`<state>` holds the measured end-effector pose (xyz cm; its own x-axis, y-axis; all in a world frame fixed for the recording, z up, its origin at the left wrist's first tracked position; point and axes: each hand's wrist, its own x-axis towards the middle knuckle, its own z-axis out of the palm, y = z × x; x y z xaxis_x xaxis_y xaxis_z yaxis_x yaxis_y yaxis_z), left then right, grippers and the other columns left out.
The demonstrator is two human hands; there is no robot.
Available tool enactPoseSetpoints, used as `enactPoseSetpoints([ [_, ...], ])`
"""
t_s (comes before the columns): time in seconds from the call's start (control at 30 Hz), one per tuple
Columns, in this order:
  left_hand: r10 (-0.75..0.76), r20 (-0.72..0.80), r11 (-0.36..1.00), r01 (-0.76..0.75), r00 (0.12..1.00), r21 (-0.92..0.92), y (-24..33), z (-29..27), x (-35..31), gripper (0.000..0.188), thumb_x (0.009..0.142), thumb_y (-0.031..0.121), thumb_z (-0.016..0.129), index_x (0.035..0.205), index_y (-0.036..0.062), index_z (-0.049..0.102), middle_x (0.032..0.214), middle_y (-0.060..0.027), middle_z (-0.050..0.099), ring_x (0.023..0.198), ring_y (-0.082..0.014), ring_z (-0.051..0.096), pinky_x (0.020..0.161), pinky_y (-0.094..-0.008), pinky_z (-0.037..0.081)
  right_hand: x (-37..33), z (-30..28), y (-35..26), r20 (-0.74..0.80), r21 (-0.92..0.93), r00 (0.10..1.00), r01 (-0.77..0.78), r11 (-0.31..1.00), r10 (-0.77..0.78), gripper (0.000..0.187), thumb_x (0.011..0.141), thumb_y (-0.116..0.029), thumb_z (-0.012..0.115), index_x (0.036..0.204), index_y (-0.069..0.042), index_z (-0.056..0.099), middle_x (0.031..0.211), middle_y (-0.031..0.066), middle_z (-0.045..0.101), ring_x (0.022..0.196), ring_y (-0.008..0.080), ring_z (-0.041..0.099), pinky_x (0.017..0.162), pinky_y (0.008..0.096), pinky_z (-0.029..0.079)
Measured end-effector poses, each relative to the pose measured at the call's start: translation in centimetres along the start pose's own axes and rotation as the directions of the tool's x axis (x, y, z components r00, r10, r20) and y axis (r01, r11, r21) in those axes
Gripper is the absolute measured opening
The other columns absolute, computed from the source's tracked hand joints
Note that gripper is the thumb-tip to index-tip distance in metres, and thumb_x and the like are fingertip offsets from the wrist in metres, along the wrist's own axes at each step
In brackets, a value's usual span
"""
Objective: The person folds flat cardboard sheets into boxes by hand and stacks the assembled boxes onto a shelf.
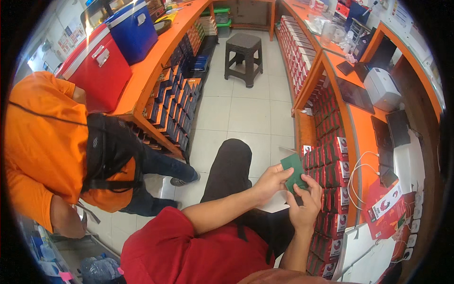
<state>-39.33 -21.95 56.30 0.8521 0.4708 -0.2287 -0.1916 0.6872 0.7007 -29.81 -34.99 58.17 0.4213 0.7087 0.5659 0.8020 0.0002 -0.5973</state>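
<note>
Item: green card (294, 171), a flat dark-green rectangle, sitting right of centre in the frame, just above your two hands and level with the shelf of red boxes (331, 165) running down the right side. You are holding it between both hands: your left hand (270, 182) is closing on its lower left edge with thumb and fingers pinched, and your right hand (305, 204) is gripping its lower right corner from below, fingers curled narrow around it. The long axis of the card is running from lower right to upper left, tilted, with the free top corner pointing toward the white floor tiles (246, 113). Both hands are touching it; the left one is covering more of the edge, the right one is sitting lower and closer to the boxes. A white sheet (276, 204) is lying under your left wrist, on your dark trouser leg (229, 170). Also present: a person in an orange shirt (42, 142) bending at the left of the frame, well apart from your hands; a dark stool (243, 49) at upper centre; an orange counter (364, 128) at the right carrying a white printer (382, 87).
</note>
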Motion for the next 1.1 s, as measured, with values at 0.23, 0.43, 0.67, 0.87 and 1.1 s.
enactPoseSetpoints([
  [0.23,0.075,0.137,0.948,-0.113,0.988,0.299,-0.5,0.2,-0.1,0.033,0.106,0.015,0.057,0.136,0.0016,0.054,0.123,-0.0041,0.067,0.109,-0.0175,0.067,0.094,-0.0343,0.055,-1.4,2.0,0.4,-0.142,0.161,0.946,-0.269,0.950,0.292,0.024,0.073,0.004,0.082,0.095,0.000,0.071,0.129,0.0174,0.061,0.117,0.0333,0.063,0.097,0.0430,0.054],
  [0.43,-0.215,0.487,0.154,-0.463,0.846,0.873,4.6,-1.9,-1.9,0.019,0.087,0.010,0.071,0.103,0.0013,0.065,0.085,-0.0240,0.071,0.085,-0.0427,0.070,0.072,-0.0520,0.052,-1.4,-2.6,1.4,-0.083,0.476,0.946,-0.238,0.847,0.312,0.034,0.093,0.002,0.062,0.126,0.005,0.063,0.148,0.0207,0.051,0.136,0.0342,0.051,0.117,0.0444,0.039],
  [0.67,-0.157,0.413,0.017,-0.415,0.897,0.910,6.1,-2.7,-3.9,0.021,0.085,0.006,0.069,0.104,0.0007,0.061,0.080,-0.0226,0.069,0.081,-0.0435,0.070,0.071,-0.0529,0.053,-0.1,-0.6,-1.0,0.441,0.027,0.897,-0.062,0.998,0.044,0.029,0.088,-0.022,0.076,0.102,0.001,0.068,0.086,0.0145,0.060,0.090,0.0356,0.058,0.102,0.0508,0.042],
  [0.87,0.189,0.526,-0.063,-0.524,0.829,0.849,3.9,-4.9,-3.5,0.038,0.089,0.004,0.065,0.124,-0.0015,0.054,0.106,-0.0269,0.065,0.098,-0.0406,0.068,0.075,-0.0495,0.055,-0.9,3.8,-0.3,0.431,-0.226,0.890,-0.053,0.973,0.149,0.023,0.101,-0.018,0.061,0.096,0.004,0.062,0.088,0.0192,0.059,0.086,0.0394,0.054,0.082,0.0493,0.041],
  [1.1,0.121,-0.266,0.949,-0.033,0.956,0.313,-0.4,-4.0,-4.9,0.076,0.103,0.017,0.061,0.160,0.0163,0.011,0.153,-0.0256,0.036,0.116,-0.0328,0.061,0.084,-0.0397,0.060,-0.9,2.6,1.0,0.242,0.017,0.941,-0.246,0.969,0.235,0.021,0.103,-0.015,0.058,0.099,0.006,0.062,0.095,0.0206,0.063,0.096,0.0414,0.058,0.089,0.0526,0.045],
])
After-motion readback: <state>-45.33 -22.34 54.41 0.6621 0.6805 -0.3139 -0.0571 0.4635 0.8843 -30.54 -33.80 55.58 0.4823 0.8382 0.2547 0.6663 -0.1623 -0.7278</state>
